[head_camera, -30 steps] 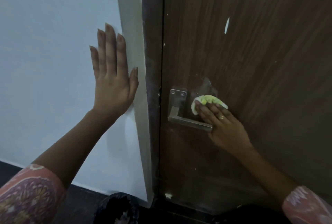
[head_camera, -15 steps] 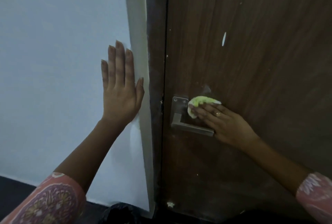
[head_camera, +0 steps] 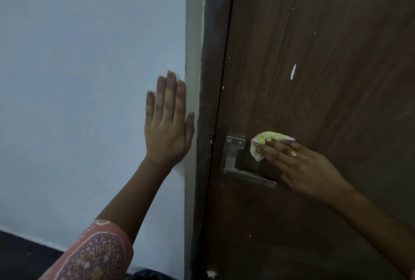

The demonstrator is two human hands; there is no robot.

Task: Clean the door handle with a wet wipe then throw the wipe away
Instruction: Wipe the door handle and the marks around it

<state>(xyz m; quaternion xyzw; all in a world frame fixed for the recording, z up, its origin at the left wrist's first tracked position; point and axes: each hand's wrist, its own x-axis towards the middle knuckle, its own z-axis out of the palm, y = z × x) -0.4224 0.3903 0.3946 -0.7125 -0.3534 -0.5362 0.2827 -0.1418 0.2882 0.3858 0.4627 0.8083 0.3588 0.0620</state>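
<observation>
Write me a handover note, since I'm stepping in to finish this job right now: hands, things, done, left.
Left hand: open, flat on the white wall beside the door frame, holding nothing.
Right hand: fingers press a yellow-green wet wipe against the brown door, just right of the handle's mounting plate and above the metal lever handle.
Done: wiping is under way; how much of the handle is clean cannot be told.
Left: finish wiping the lever and plate, then throw the wipe away. A dark bag-like shape shows at the bottom edge; whether it is a bin is unclear.
</observation>
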